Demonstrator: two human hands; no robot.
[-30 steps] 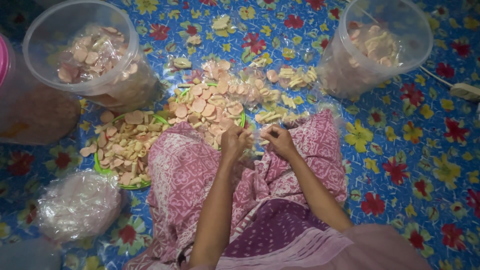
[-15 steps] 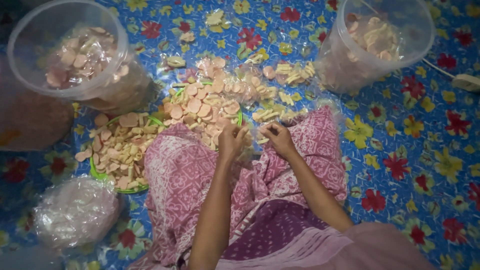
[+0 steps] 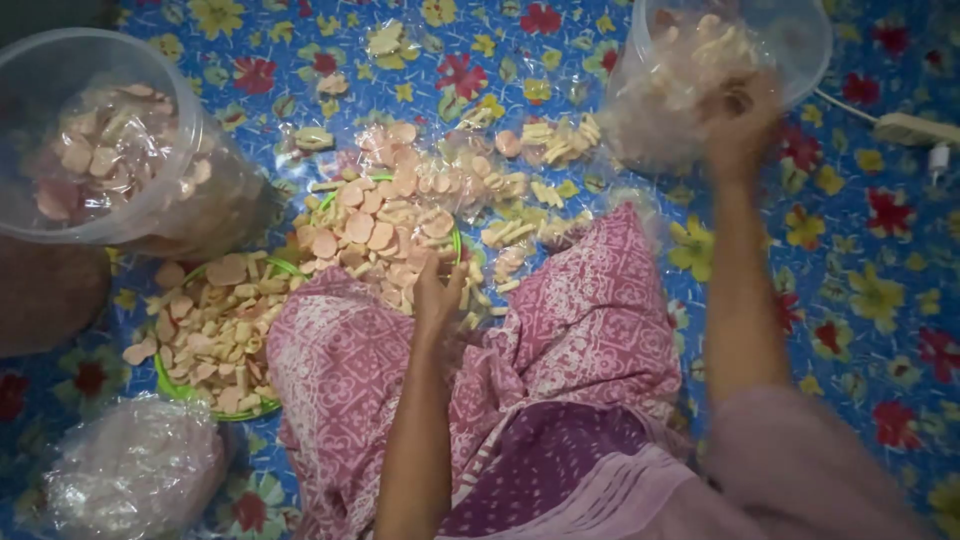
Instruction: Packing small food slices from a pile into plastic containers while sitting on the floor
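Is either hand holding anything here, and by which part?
Cannot be told: left hand rests over the pale pink cracker chips; blurred right hand reaches the clear plastic tub.

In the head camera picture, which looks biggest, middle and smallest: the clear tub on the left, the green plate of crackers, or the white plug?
1. Clear tub, largest.
2. Green plate of crackers, middle, though closer to the camera.
3. White plug, clearly smallest.

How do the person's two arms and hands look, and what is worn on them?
Both forearms are bare, with no visible watch, bracelet or glove. The left hand shows no ring that can be made out. The right hand is too blurred for such detail. A loose pale pink sleeve covers the right upper arm.
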